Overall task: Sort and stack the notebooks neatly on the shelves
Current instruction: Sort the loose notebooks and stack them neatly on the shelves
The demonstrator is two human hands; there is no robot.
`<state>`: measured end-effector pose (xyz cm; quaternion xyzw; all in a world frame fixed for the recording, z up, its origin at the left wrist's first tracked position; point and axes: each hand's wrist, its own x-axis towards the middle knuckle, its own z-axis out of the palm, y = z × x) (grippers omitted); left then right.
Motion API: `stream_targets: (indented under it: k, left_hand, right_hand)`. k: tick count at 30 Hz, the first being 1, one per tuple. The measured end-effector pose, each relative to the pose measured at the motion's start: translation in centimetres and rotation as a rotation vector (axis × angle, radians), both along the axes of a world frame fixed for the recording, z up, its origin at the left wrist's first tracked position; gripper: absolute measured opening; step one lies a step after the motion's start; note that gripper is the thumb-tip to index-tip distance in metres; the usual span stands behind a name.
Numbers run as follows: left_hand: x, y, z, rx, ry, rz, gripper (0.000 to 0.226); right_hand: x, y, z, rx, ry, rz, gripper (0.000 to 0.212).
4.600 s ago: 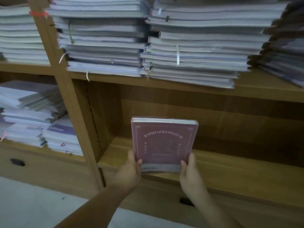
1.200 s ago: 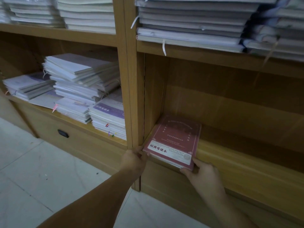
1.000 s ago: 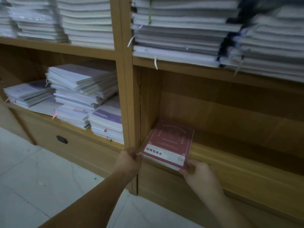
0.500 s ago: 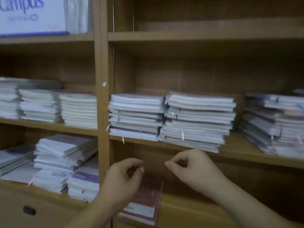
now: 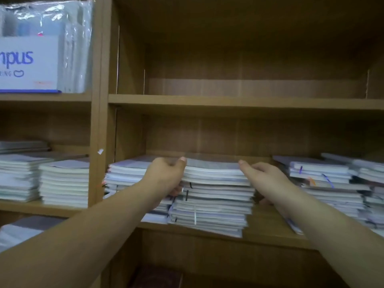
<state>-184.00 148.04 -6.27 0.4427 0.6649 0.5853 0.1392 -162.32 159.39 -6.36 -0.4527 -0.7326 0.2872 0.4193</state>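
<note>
Left hand [image 5: 166,175] grips the left edge of the middle notebook stack [image 5: 214,196], with the thumb on top and the fingers curled under the upper few notebooks. Right hand [image 5: 261,179] grips the right edge, thumb on top, fingers partly hidden at the side. This stack lies on the middle shelf [image 5: 270,233], just beside the left stack [image 5: 128,173] and apart from the right stack [image 5: 324,183].

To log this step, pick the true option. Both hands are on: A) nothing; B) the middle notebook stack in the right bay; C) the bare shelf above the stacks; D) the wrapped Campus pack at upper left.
B: the left hand and the right hand grip the upper notebooks of the middle stack from either side, thumbs on top.
</note>
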Motion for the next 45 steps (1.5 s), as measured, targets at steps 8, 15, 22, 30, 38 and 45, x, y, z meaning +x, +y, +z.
stream_targets:
  k: [8, 15, 22, 30, 38, 45]
  left_hand:
    - [1.1, 1.5, 3.8, -0.062, -0.247, -0.025, 0.024]
    - [3.5, 2.2, 4.6, -0.142, -0.418, -0.24, 0.023]
    - [6.2, -1.1, 1.5, 0.073, -0.567, -0.407, 0.02]
    - [7.9, -8.3, -7.7, -0.012, -0.383, -0.568, 0.055]
    - [9.4, -6.9, -20.3, -0.091, 0.147, -0.285, 0.032]
    - [7.9, -4.0, -29.5, -0.259, 0.272, -0.12, 0.047]
  right_hand:
    - [-0.1, 1.7, -1.3, -0.057, 0.187, 0.082, 0.039]
    - [2.2, 1.6, -1.7, -0.051, 0.265, 0.084, 0.06]
    - [6.1, -2.0, -0.9, -0.185, 0.562, 0.078, 0.034]
    - [12.8, -8.6, -7.1, -0.336, 0.257, 0.402, 0.032]
    - [10.9, -9.0, -21.7, -0.158, 0.196, 0.043, 0.054]
    - [6.6, -6.1, -29.9, -0.295, 0.152, -0.026, 0.066]
